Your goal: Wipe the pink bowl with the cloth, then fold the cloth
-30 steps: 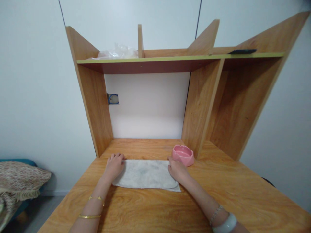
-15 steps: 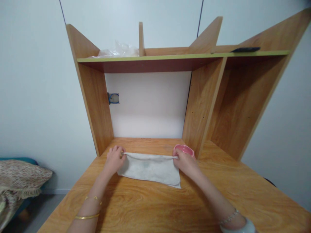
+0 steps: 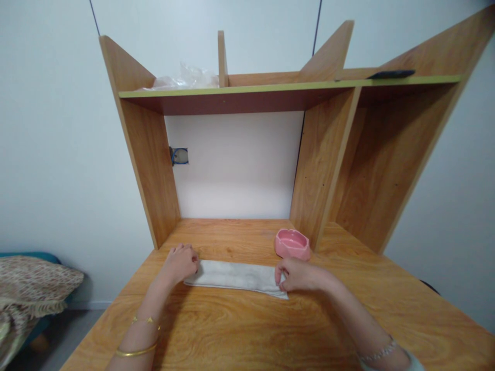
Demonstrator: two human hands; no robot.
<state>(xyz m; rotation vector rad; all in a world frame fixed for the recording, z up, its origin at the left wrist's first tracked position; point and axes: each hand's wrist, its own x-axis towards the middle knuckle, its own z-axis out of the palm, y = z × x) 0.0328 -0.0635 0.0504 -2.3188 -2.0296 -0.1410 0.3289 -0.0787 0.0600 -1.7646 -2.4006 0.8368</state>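
Note:
A pale grey-white cloth (image 3: pixel 237 276) lies on the wooden desk, folded into a long narrow strip running left to right. My left hand (image 3: pixel 181 264) is closed at its left end, fingers curled on the far corner. At the other end, my right hand (image 3: pixel 297 274) pinches the cloth with thumb and forefinger. The fingertips of both hands are partly hidden. Just beyond my right hand stands a pink faceted bowl (image 3: pixel 292 251), apart from the cloth.
A wooden shelf unit (image 3: pixel 327 170) rises at the back of the desk (image 3: pixel 247 330). Up on its shelf are a clear plastic bag (image 3: pixel 187 79) and a flat dark object (image 3: pixel 391 74). A patterned, fringed blanket (image 3: pixel 36 281) lies at far left.
The cloth's far edge has come down toward me, so the cloth is now a narrower strip lying flat. Both hands moved nearer with it, and the bowl shows more fully.

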